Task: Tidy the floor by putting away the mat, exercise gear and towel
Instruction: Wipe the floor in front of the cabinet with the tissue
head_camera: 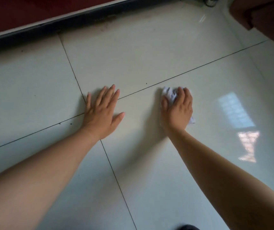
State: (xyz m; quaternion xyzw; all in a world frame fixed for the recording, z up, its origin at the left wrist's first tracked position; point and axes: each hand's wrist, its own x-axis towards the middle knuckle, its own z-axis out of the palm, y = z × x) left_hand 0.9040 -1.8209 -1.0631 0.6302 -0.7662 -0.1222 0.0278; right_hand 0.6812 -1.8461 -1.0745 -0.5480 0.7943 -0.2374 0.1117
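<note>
From here I see both bare arms reaching forward over a glossy pale tiled floor (149,55). The left hand (101,112) lies palm down on the tiles, its fingers straight and slightly spread and the thumb held out to the side. It rests right where two dark grout lines cross.

The right hand (177,110) is well apart from the left and sits on the next tile over, just this side of the long grout line. Its fingers curl over a small crumpled white wad (170,94) and press it against the floor, with the thumb lying along the wad's left side. I cannot tell whether the wad is cloth or paper. Most of it bunches out beyond the fingertips, and a small white corner shows by the heel of the hand.

A bright window reflection (236,112) shines on the tile to the right of that hand. A dark sill (49,20) runs along the far edge of the floor with a deep red surface (16,10) behind it. Brown furniture (265,17) fills the top right corner.
</note>
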